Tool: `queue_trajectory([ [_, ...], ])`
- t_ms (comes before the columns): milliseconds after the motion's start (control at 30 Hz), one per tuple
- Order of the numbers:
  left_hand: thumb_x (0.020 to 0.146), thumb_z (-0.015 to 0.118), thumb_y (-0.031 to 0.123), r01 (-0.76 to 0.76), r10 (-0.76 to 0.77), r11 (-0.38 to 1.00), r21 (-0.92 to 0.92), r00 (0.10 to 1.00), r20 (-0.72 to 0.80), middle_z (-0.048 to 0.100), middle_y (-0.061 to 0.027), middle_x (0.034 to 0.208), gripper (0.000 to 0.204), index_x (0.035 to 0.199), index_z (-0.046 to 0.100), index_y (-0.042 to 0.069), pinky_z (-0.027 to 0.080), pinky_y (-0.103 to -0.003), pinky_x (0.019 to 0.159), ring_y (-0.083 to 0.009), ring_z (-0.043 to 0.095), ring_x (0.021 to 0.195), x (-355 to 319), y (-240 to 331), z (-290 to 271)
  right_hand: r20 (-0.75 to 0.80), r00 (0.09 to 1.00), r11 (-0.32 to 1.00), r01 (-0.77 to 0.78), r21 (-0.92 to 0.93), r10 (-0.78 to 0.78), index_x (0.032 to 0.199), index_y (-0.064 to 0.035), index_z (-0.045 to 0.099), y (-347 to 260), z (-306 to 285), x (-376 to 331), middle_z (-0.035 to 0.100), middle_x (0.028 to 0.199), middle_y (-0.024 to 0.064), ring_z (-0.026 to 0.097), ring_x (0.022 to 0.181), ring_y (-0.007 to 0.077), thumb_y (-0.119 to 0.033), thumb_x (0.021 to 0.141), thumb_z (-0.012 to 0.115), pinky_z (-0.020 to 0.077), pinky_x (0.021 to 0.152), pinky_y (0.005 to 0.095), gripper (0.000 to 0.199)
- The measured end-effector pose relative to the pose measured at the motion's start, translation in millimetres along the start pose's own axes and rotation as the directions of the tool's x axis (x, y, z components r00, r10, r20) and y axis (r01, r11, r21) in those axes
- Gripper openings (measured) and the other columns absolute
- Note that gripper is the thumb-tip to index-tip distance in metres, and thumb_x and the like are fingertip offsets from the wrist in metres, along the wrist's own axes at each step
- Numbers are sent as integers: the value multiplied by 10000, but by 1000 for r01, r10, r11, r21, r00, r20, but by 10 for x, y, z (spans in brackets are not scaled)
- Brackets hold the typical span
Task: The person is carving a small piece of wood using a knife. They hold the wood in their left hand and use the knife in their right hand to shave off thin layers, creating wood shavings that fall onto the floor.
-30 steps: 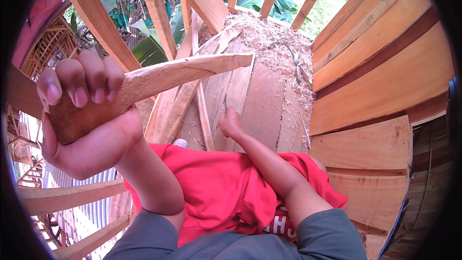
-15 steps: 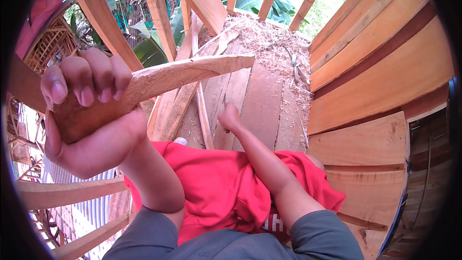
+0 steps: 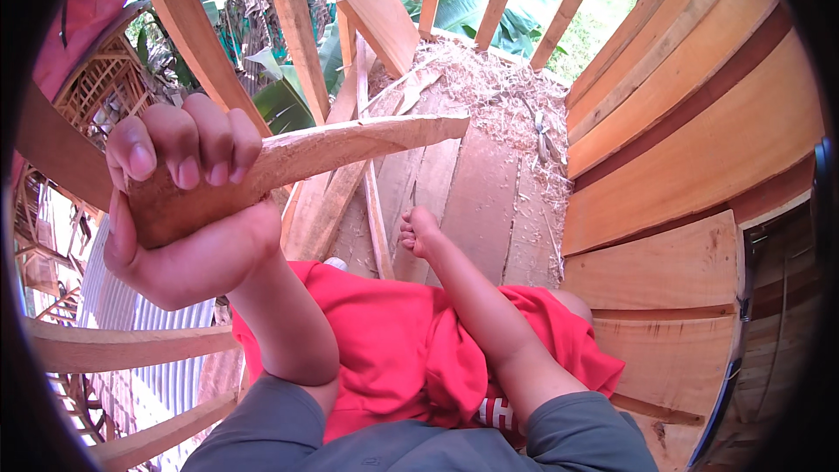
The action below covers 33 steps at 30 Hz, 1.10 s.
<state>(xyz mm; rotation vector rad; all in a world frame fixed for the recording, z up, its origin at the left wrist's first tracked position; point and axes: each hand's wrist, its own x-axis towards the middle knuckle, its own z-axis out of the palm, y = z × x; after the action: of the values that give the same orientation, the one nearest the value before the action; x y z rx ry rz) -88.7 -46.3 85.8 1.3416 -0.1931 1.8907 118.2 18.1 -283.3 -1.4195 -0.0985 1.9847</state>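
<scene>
My left hand (image 3: pixel 197 253) is raised on the left, its fingers wrapped round the thick end of a shaped piece of wood (image 3: pixel 350 142). The wood reaches right across the view and narrows to a slanted tip. Lower down, my right hand (image 3: pixel 420 232) is closed in a fist above the plank floor, in front of my red shorts (image 3: pixel 376 306). A thin dark sliver shows just above this fist, but what the fingers hold is mostly hidden. My two hands are well apart.
Pale wood shavings (image 3: pixel 489 79) cover the far floor (image 3: pixel 476 201). Long offcuts (image 3: pixel 328 214) lie left of my right hand, and a short board (image 3: pixel 380 17) leans against the far upright slats (image 3: pixel 498 0). A plank wall (image 3: pixel 682 149) stands close on the right. Wooden rails (image 3: pixel 131 345) run at left.
My left hand and the wood have shifted slightly right in view. My right hand has dropped a little lower and turned, so that its curled fingers now show.
</scene>
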Motion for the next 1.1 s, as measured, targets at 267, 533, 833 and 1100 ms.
queue_trajectory([
  [267, 772, 465, 308, 50, -49, 999, 2, 982, -183, 355, -15, 699, 190, 834, 474, 129, 287, -291, 548, -145, 313, 608, -13, 6, 282, -346, 793, 798, 269, -540, -502, 785, -49, 531, 100, 169, 112, 486, 597, 56, 439, 435, 151, -372, 987, 414, 299, 355, 303, 399],
  [533, 797, 454, 311, 31, -29, 1000, 5, 985, -169, 352, -12, 699, 190, 839, 478, 128, 290, -298, 546, -140, 312, 611, 21, 65, 227, -187, 946, 956, 232, -178, -264, 813, -76, 459, -252, 115, -18, 443, 612, 40, 336, 421, 102, -351, 989, 421, 224, 359, 279, 328],
  [833, 803, 443, 297, 16, -7, 999, 51, 984, -179, 359, -13, 710, 184, 851, 486, 124, 284, -288, 549, -140, 307, 618, 36, 154, 130, -326, 877, 915, 249, -318, -352, 712, -42, 462, -269, 219, -218, 430, 566, 30, 381, 420, 139, -338, 980, 451, 268, 366, 315, 399],
  [1100, 793, 428, 280, 16, -5, 998, 59, 983, -183, 364, -17, 720, 175, 859, 477, 126, 286, -286, 561, -143, 315, 641, 54, 226, -2, -148, 938, 939, 281, -201, -312, 850, -111, 399, -480, 349, -1038, 324, 568, -36, 234, 391, 65, -375, 1003, 358, 140, 343, 261, 308],
])
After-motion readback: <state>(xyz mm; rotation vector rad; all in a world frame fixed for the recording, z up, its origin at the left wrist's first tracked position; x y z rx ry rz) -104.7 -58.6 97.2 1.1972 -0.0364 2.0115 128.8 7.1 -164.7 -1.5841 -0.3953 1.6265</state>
